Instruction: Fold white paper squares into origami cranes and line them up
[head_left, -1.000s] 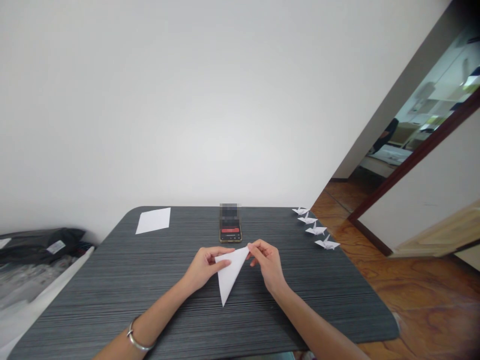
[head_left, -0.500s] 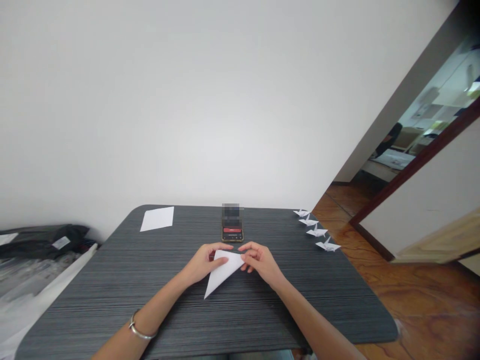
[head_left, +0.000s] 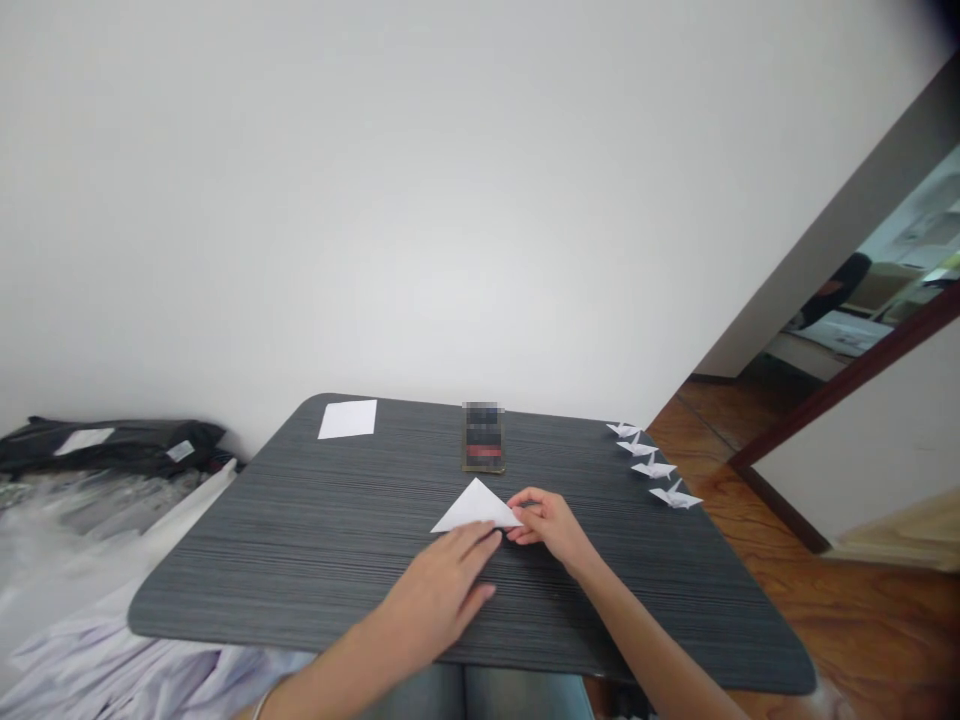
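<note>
A white paper folded into a triangle [head_left: 475, 508] lies flat on the dark striped table [head_left: 315, 560]. My right hand [head_left: 549, 527] pinches the triangle's right corner, fingers closed on it. Just below the paper's near edge, my left hand [head_left: 448, 589] rests palm down on the table with its fingers stretched out, fingertips touching or almost touching the paper.
A phone [head_left: 483, 447] stands behind the triangle. A white sheet [head_left: 348, 419] lies at the table's far left. Several folded paper cranes [head_left: 655, 467] line the right edge. Clothes and a dark bag [head_left: 112, 445] lie left of the table; an open doorway is at right.
The triangle was held up between both hands and now lies flat, turned point away. My left hand let go and slid back toward me. The view shifted right.
</note>
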